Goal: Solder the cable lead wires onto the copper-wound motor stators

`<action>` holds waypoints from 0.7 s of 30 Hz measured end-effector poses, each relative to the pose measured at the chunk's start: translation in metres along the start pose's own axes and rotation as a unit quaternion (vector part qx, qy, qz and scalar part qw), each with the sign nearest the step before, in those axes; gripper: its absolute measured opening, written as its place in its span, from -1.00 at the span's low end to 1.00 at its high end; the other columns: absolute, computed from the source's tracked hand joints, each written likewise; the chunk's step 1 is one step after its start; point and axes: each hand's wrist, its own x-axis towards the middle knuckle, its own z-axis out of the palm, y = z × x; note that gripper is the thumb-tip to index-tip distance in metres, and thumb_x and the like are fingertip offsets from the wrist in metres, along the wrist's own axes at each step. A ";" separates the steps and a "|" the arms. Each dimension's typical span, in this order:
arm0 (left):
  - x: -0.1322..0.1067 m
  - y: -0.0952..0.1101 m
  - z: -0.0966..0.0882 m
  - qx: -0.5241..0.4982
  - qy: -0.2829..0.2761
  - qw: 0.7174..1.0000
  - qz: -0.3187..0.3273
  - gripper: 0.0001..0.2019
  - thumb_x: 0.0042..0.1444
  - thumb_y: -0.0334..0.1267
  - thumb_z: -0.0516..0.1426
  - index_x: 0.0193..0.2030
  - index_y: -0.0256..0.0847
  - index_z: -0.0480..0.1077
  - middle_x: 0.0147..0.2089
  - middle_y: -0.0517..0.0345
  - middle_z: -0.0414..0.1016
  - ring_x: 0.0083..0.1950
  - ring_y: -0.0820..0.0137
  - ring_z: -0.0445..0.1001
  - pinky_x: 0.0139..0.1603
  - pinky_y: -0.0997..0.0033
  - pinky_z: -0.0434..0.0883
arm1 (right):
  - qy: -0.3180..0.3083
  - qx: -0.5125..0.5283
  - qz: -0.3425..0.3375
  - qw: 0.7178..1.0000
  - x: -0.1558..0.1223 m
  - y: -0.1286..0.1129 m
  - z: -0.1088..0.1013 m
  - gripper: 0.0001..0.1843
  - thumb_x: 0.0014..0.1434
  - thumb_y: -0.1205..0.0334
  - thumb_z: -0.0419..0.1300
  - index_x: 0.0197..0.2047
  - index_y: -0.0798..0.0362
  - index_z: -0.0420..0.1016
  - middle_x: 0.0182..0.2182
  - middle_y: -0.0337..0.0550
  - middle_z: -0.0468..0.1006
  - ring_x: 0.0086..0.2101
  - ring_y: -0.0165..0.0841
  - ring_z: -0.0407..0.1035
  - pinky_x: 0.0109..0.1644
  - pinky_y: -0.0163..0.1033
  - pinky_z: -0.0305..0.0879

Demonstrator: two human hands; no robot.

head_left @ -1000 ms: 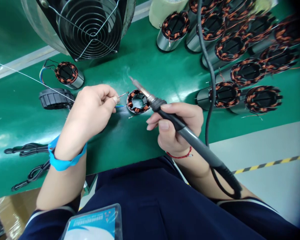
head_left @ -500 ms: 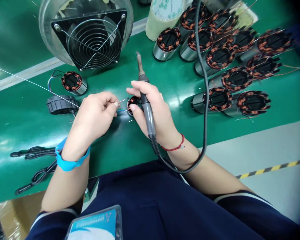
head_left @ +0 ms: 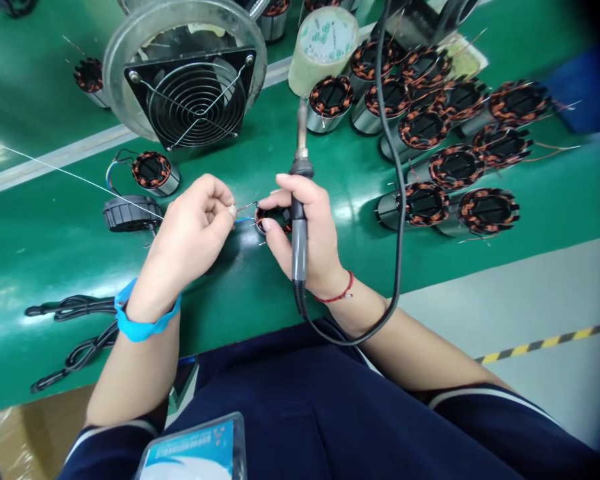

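My left hand (head_left: 193, 223) is closed, its thumb and fingertips pinching a thin wire (head_left: 247, 207) that runs to a motor stator (head_left: 259, 217) on the bench. Blue leads (head_left: 245, 219) also reach the stator from the left. A soldering iron (head_left: 299, 250) lies across my right hand (head_left: 320, 233), tip pointing away from me, its cord trailing back over the forearm. The thumb and fingertips of that same hand rest against the stator, hiding part of it. A white thread (head_left: 70, 169) slants down towards my left wrist.
A round fume fan with a wire guard (head_left: 200, 110) stands at the back. Several stators (head_left: 423, 203) crowd the right side near a tape roll (head_left: 325, 43). Left lie another stator (head_left: 153, 173), a black ribbed round part (head_left: 130, 213) and coiled black cables (head_left: 75, 307).
The iron has swung more upright in my right hand, its tip shifting right. My left hand has drawn slightly left along the wire. The whole view has shifted a little.
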 end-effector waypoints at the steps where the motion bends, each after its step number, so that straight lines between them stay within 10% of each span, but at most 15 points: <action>1: -0.001 0.000 -0.001 -0.006 0.002 1.000 0.005 -0.99 0.13 -0.32 0.10 -0.30 -0.15 0.34 -0.47 0.26 0.37 -0.44 0.46 0.34 -0.43 0.44 0.27 | -0.001 -0.004 -0.008 1.000 0.000 -0.001 0.001 -0.54 0.26 0.22 0.10 0.21 -0.13 0.17 -0.20 -0.21 0.55 -0.13 -0.22 0.42 0.07 0.04 0.34; 21: -0.001 0.013 -0.014 -0.040 -0.134 0.989 0.045 -0.79 0.14 -0.26 0.13 -0.49 -0.24 0.44 -0.33 0.15 0.43 -0.30 0.43 0.39 -0.26 0.39 0.33 | -0.001 0.161 0.010 0.987 0.008 0.000 0.008 -0.47 0.26 0.11 0.17 0.23 -0.11 0.08 -0.27 -0.27 0.54 -0.19 -0.32 0.48 -0.04 -0.08 0.48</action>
